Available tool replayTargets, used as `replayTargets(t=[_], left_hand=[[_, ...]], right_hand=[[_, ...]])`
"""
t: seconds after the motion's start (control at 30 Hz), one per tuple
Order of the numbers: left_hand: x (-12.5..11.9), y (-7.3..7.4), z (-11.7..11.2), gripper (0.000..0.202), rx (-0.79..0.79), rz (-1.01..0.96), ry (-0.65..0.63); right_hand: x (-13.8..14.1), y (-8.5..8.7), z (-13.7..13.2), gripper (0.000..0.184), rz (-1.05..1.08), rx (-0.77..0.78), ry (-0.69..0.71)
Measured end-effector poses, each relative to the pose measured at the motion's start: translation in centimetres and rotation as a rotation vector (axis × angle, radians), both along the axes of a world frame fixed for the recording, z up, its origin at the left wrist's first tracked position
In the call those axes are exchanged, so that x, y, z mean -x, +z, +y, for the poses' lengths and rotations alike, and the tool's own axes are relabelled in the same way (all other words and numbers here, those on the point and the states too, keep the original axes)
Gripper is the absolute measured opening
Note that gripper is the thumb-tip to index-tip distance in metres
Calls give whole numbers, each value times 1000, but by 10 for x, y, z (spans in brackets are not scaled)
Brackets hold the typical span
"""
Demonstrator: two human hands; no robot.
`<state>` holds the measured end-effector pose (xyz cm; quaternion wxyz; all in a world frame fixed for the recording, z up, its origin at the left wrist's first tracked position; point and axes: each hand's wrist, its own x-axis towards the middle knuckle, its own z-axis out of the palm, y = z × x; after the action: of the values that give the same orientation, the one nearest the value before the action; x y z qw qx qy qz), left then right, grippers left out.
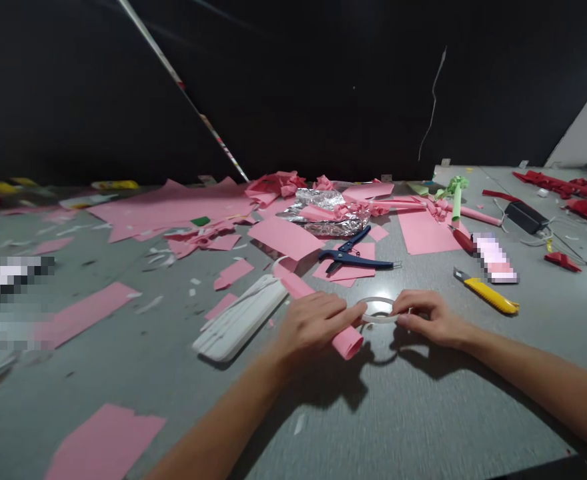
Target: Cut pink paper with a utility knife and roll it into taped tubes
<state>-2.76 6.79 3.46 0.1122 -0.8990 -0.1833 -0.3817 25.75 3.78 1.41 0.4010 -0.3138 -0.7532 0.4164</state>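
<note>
My left hand (318, 321) is wrapped over a rolled tube of pink paper (349, 343), whose near end sticks out below my fingers. Its thumb and forefinger side reaches the left edge of a thin whitish ring (379, 320), which looks like a roll of tape. The ring's right side is pinched between thumb and fingers of my right hand (426, 319). Both hands hover just above the grey table, casting shadows on it. Left of the tube lies a white slab-like object (241, 320) with strips on top. Blue-handled pliers (358, 257) rest on pink paper beyond my hands.
A yellow utility knife (491, 295) lies to the right, near a blurred-out phone-like object (494, 257). Crumpled foil (318, 199) and pink sheets (173, 207) cover the back. A black adapter (525, 218) with cables sits back right. Pink scraps (106, 443) lie front left.
</note>
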Motion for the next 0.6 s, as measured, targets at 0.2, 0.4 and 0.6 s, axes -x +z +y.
replayTargets(t=[0.2,0.4,0.6], left_hand=[[-16,8,-20,24,-75,137,60],[-19,12,-32,13,-65,108,1],[-8,22,-29,20,-145,159,-65]], right_hand=[[12,-8,-11,19,-99,-318,-215],[13,-3,-23,35,-148,-645,-256],[8,1,-21,39,-120,-679,-236]])
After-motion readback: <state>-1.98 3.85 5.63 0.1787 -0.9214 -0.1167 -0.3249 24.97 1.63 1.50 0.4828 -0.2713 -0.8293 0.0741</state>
